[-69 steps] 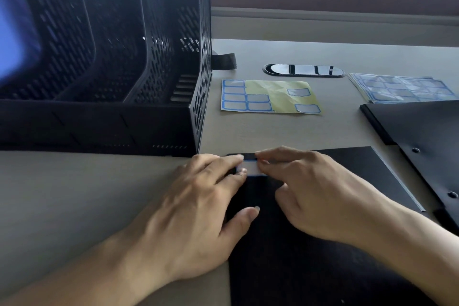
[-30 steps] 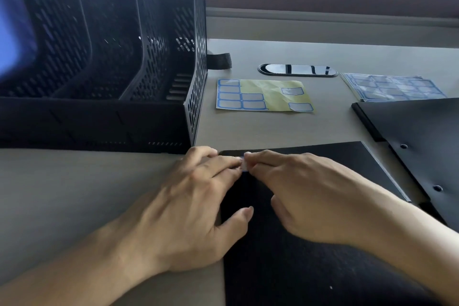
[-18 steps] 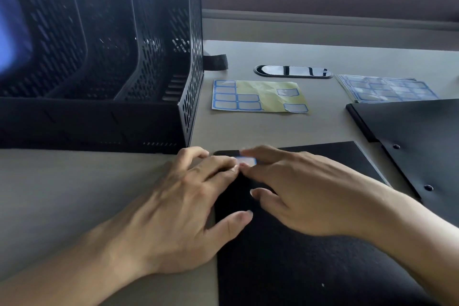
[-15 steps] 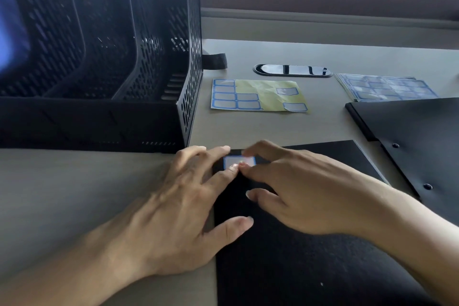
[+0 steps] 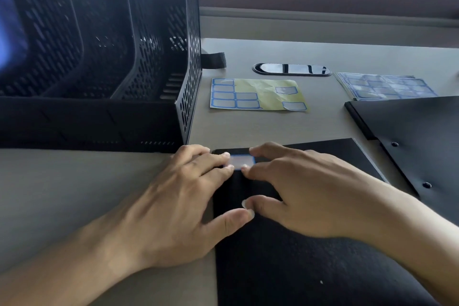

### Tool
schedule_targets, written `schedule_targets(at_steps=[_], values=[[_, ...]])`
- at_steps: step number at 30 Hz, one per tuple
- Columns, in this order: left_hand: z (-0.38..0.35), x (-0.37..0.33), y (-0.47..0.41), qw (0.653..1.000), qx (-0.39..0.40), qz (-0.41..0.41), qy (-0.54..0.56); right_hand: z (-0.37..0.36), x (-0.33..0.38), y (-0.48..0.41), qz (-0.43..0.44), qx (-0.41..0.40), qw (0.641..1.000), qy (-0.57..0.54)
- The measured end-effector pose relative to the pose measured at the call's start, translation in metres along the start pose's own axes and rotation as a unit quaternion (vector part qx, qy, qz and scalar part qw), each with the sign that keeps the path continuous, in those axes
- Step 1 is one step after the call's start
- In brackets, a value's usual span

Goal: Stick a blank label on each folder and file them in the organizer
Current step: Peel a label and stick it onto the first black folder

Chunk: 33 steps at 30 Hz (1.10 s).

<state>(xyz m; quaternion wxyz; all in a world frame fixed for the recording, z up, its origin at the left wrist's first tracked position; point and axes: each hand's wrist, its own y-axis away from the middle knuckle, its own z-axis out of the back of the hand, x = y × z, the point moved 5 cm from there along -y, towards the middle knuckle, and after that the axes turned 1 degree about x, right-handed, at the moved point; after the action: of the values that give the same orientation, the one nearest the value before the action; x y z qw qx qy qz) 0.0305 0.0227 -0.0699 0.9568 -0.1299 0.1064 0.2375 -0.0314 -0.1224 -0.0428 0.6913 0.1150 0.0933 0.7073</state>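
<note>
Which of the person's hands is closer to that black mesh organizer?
Left. The left hand lies just in front of the organizer, at its right corner; the right hand rests farther right on the folder, touching the label.

Big organizer (image 5: 87,119) blocks the upper left; open desk (image 5: 62,194) lower left, plus a strip below the label sheet (image 5: 263,93).

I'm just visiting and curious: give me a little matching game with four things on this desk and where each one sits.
Things:
1. organizer
2. half-used label sheet
3. stack of full label sheets
4. single label

Places:
A. on a corner of the near folder
B. far right of the desk
C. far left
D. middle, beside the organizer

Pairs: 1-C, 2-D, 3-B, 4-A.
</note>
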Motion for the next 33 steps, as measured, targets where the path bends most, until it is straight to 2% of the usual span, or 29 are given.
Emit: schedule_targets(at_steps=[8, 16, 24, 28, 33], values=[[0.003, -0.002, -0.001, 1.000, -0.004, -0.010, -0.023, 0.001, -0.003, -0.001, 0.015, -0.030, 0.999, -0.036], [0.004, -0.005, -0.004, 0.999, 0.000, -0.008, -0.034, -0.002, 0.003, -0.012, 0.013, -0.037, 0.999, -0.008], [0.010, 0.000, -0.014, 0.999, 0.026, 0.023, 0.007, -0.007, 0.000, -0.021, 0.061, -0.054, 0.993, -0.086], [0.015, 0.001, -0.017, 0.997, 0.047, 0.054, 0.033, -0.001, 0.003, -0.021, 0.033, -0.071, 0.994, -0.072], [0.011, -0.009, 0.005, 0.982, 0.156, 0.100, -0.024, -0.003, 0.000, 0.001, 0.000, -0.080, 0.995, -0.056]])
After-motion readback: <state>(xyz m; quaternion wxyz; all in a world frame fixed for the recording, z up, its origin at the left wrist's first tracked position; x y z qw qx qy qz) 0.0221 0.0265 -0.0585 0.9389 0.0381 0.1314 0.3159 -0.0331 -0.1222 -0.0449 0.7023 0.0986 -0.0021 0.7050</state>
